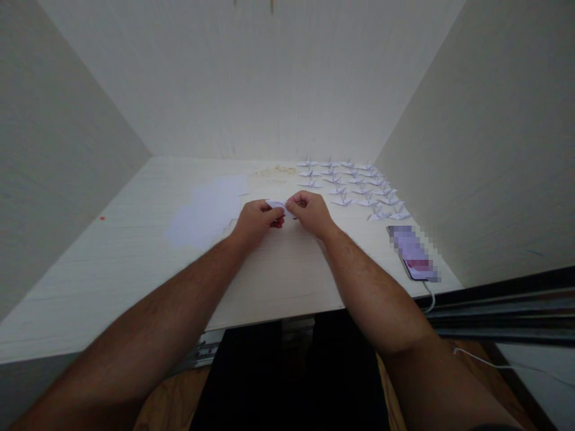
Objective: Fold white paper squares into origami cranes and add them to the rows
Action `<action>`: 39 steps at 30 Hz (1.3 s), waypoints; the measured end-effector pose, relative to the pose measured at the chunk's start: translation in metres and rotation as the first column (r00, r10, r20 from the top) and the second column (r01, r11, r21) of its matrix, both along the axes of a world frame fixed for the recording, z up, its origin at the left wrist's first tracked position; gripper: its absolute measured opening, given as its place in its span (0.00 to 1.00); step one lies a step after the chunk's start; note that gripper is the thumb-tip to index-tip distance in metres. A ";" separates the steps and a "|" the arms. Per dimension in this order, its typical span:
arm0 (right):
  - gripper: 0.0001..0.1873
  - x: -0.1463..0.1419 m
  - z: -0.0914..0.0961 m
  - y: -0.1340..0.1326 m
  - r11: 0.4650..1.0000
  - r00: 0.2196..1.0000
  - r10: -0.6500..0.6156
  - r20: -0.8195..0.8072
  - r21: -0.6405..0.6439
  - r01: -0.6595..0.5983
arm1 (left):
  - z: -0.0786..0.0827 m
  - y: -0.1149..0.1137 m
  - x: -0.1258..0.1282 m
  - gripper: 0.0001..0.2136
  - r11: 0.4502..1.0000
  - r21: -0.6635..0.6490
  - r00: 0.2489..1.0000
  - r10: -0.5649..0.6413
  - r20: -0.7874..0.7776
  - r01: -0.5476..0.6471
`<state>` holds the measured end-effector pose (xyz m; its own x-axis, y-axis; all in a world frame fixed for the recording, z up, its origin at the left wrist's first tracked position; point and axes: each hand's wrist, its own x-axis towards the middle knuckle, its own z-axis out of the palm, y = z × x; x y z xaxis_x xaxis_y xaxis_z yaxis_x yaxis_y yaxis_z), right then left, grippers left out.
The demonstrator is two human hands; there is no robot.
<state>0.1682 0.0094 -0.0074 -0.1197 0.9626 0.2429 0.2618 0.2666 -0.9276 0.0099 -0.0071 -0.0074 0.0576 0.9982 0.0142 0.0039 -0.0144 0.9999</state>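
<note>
One small piece of white paper (275, 204) is pinched between the fingers of the bare left hand (258, 219) and the bare right hand (311, 210), over the middle of a pale, wood-grained counter (287, 269). Flat white paper sheets (206, 206) lie to the left; rows of small white folded-paper birds (342, 198) stand to the right. The step looks like folding or creasing; the next move likely calls for aligned edges and fingertip pressure.

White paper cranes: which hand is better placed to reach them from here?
Probably the right hand: it is nearer the cranes, which sit on its side. The left hand is farther off, nearer the flat white sheets. Both hands hold the small white paper, so neither is free.
</note>
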 end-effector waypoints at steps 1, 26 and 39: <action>0.08 0.000 0.000 0.000 1.000 1.000 -0.002 0.006 0.004 0.002 | 0.000 0.000 0.000 0.07 1.000 0.005 1.000 0.000 -0.004 0.000; 0.07 -0.002 0.003 -0.003 0.997 0.998 0.041 -0.057 -0.063 -0.045 | 0.001 -0.003 0.003 0.07 0.996 0.028 0.994 0.076 0.078 -0.079; 0.07 -0.003 0.000 -0.002 0.997 0.999 0.040 -0.017 -0.062 -0.041 | 0.007 -0.004 0.002 0.09 0.997 -0.060 0.984 0.064 0.166 -0.054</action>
<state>0.1650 0.0079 -0.0075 -0.1553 0.9704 0.1850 0.2370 0.2184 -0.9466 0.0121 -0.0108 -0.0004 0.0002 0.9993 -0.0366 -0.1642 0.0361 0.9858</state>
